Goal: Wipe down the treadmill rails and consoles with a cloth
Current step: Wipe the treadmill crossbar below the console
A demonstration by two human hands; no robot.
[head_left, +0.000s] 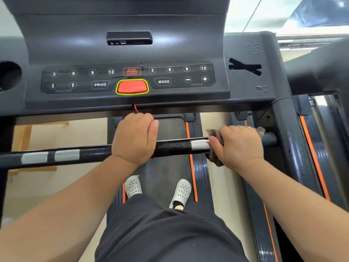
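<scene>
A black handlebar rail [177, 147] with silver sensor patches runs across the treadmill in front of me. My left hand [134, 138] grips the bare rail near its middle. My right hand [238, 145] is closed around the rail's right end with a grey-brown cloth [214, 157] wrapped between palm and bar; cloth edges stick out on both sides of the hand. Above the rail sits the dark console [128, 78] with numbered keys, PROG and MODE buttons and a red stop button [132, 86].
Water droplets lie on the console's right wing [254, 49]. A red safety cord [136, 108] hangs below the console. My feet in white perforated shoes [181, 191] stand on the belt. A second treadmill [319, 118] stands close on the right. A cup holder [9, 75] is at left.
</scene>
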